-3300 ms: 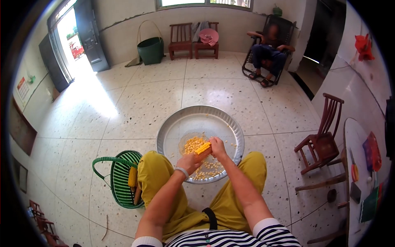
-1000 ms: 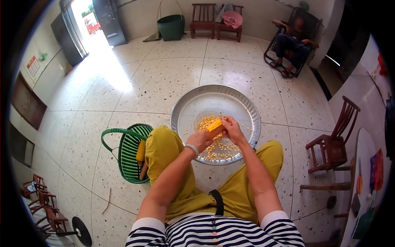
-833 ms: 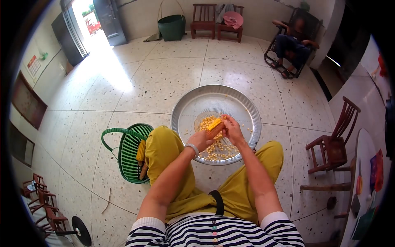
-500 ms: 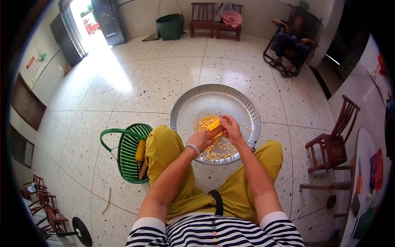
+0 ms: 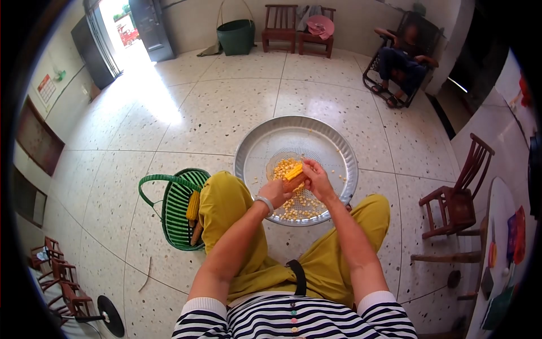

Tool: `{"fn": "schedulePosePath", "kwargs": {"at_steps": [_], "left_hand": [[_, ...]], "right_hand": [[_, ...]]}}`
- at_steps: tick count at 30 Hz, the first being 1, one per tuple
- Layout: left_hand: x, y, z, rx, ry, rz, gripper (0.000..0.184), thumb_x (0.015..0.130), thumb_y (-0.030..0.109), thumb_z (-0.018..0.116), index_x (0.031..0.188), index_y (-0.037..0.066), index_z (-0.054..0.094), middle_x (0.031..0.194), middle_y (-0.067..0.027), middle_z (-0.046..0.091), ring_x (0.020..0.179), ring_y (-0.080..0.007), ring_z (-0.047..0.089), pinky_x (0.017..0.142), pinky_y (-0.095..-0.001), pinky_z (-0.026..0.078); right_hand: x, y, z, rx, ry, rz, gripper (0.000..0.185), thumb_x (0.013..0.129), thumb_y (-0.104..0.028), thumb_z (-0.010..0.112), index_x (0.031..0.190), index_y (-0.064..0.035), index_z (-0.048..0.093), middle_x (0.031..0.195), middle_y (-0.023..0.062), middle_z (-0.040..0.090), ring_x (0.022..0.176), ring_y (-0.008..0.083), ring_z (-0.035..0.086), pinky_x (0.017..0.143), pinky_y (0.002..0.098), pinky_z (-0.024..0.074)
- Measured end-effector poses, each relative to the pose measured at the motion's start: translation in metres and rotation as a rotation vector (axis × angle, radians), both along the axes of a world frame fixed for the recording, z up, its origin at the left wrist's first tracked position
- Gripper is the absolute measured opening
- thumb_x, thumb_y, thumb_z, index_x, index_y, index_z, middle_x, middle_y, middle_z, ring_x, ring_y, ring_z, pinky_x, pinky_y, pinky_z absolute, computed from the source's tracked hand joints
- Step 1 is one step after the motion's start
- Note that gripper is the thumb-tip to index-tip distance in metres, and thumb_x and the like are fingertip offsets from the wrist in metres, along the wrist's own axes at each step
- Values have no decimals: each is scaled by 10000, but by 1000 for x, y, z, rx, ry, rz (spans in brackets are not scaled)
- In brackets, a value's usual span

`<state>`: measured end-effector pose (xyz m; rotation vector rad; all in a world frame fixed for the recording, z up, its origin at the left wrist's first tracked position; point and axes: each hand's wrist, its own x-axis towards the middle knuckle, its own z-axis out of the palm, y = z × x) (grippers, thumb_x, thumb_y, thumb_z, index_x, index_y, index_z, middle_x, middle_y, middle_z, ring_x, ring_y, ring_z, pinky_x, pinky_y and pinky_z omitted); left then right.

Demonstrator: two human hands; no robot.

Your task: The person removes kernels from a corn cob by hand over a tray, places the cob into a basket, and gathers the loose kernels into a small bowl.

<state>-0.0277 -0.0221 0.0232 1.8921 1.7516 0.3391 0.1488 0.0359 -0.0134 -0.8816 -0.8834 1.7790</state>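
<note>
The left hand (image 5: 276,195) is wrapped round the near left end of the ear of corn (image 5: 294,175), its fingers closed together on it. A good grip there would be firm enough to stop the ear rolling, with the thumb free to press. The ear is held slantwise above the tray (image 5: 294,131), bare reddish cob on its near side and a strip of yellow kernels on its far side. Working from the bare edge into that strip should take the least force, since the kernels have nothing to lean on there. The right hand (image 5: 316,179) pinches the far right end between thumb and fingers; exactly which fingertip presses cannot be told. Pushing low and downward should let the loose kernels (image 5: 299,211) drop onto the pile rather than scatter.

As for edges, the green basket (image 5: 174,199) stands at far left, just beside the left knee (image 5: 223,195), so that elbow has little room to swing outward. The tray's near rim lies between the knees; past its far rim stretches tiled floor (image 5: 228,107). The right knee (image 5: 374,210) sits near the tray's right edge, with a wooden chair (image 5: 456,204) well apart further right.
</note>
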Motion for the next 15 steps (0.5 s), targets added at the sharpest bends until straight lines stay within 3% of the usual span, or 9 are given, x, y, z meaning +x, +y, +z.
{"fn": "schedulePosePath", "kwargs": {"at_steps": [2, 15], "left_hand": [[2, -2, 6, -13, 17, -3, 485, 746, 393, 707, 950, -35, 604, 883, -244, 639, 852, -382, 623, 737, -428, 490], [1, 1, -1, 30, -31, 24, 470, 746, 375, 704, 901, -61, 617, 852, -265, 629, 821, -387, 623, 711, -421, 488]], "right_hand": [[0, 2, -8, 10, -108, -21, 357, 878, -96, 616, 1215, -91, 497, 774, -23, 509, 537, 41, 450, 452, 180, 381], [-1, -1, 4, 17, 63, 18, 360, 881, -131, 615, 1214, -92, 481, 817, -15, 510, 546, 49, 458, 439, 184, 378]]}}
